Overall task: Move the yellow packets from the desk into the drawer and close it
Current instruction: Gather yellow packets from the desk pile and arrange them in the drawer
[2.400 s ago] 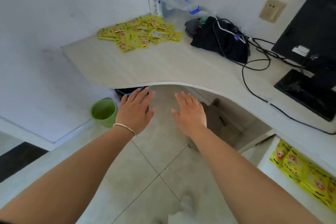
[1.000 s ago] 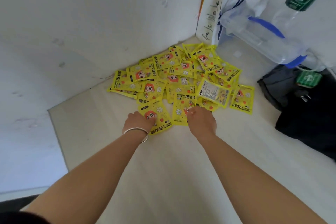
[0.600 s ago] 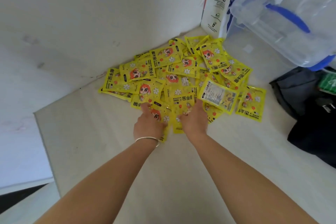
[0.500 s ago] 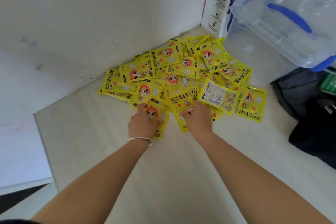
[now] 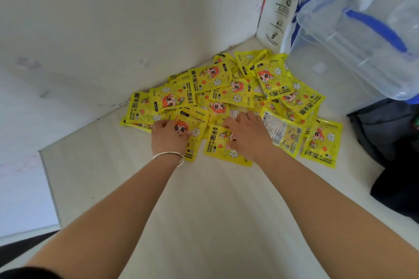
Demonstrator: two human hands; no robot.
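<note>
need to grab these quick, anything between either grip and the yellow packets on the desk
Nothing visible: the left grip and right grip both touch the near edge of the yellow packets on the desk. The drawer is out of view.

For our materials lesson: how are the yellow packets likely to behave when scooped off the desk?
The yellow packets look thin and flat, so probably light and floppy. Their glossy film, overlapping loosely in a heap, likely slides.
</note>
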